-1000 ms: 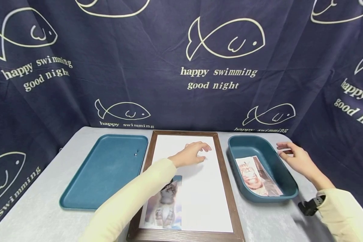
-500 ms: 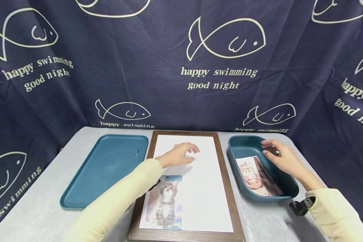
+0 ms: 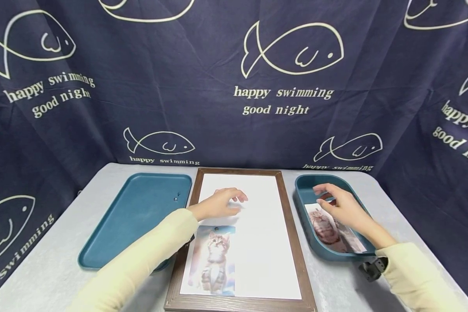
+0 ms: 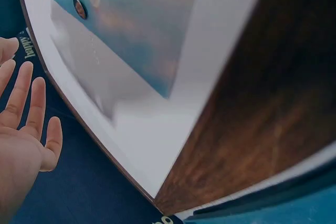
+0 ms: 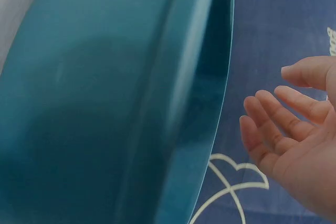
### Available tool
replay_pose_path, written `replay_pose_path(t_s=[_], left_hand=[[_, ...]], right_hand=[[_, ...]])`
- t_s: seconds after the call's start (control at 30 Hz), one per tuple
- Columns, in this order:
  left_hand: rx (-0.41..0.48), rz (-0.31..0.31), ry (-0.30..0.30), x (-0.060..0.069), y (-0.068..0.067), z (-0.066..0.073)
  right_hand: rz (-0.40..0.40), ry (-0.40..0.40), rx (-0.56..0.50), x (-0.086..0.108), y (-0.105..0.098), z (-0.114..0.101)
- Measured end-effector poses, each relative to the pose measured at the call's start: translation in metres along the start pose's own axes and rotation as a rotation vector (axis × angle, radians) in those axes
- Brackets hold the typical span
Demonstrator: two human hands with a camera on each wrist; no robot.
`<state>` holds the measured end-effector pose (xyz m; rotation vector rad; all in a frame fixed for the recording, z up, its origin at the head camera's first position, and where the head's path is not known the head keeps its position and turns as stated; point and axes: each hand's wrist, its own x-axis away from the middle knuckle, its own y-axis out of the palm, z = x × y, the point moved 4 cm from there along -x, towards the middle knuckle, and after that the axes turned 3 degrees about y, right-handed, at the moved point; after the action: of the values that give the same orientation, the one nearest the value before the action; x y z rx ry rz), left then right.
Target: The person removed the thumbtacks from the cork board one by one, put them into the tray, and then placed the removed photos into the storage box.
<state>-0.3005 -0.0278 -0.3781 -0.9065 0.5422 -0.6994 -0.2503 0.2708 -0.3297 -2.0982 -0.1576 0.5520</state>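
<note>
Right hand (image 3: 345, 210) and left hand (image 3: 220, 203) have both moved to the left since the earlier frame. The right is over the deep, blue-green, rounded bin (image 3: 331, 256), in which a printed paper cat picture (image 3: 323, 227) lies; the left is above the white board with brown wooden frame (image 3: 265, 255). Both grips are released, fingers loosely bent. The blue-green shallow rectangular tray (image 3: 132, 229) contains a small shiny piece (image 3: 176, 199).

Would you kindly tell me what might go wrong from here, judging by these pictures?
The loose pictures in the blue bin seem to overlap, so the right grip might lift two together. The kitten picture shows just one round piece at its top edge; a brush from the nearby left sleeve might skew it.
</note>
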Motion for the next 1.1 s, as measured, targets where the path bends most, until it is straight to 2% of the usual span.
replay_pose_path(t_s=[0.1,0.3,0.5,0.7,0.9,1.1], left_hand=[[-0.001,0.001,-0.003,0.003,-0.003,-0.001],[-0.038,0.001,0.004,0.012,-0.007,-0.002],[-0.036,-0.009,-0.001,0.023,-0.007,-0.003],[-0.03,0.0,-0.009,0.034,-0.008,-0.01],[-0.019,0.018,0.02,0.044,-0.01,-0.013],[-0.014,-0.023,-0.01,0.052,-0.009,-0.017]], right_hand=[[-0.021,-0.011,0.0,-0.001,0.008,-0.005],[-0.012,-0.099,-0.018,-0.006,0.023,-0.018],[-0.038,-0.142,-0.057,-0.009,0.038,-0.034],[-0.115,-0.132,-0.091,-0.011,0.053,-0.047],[-0.174,-0.117,-0.097,-0.011,0.068,-0.058],[-0.211,-0.171,-0.086,-0.01,0.082,-0.071]])
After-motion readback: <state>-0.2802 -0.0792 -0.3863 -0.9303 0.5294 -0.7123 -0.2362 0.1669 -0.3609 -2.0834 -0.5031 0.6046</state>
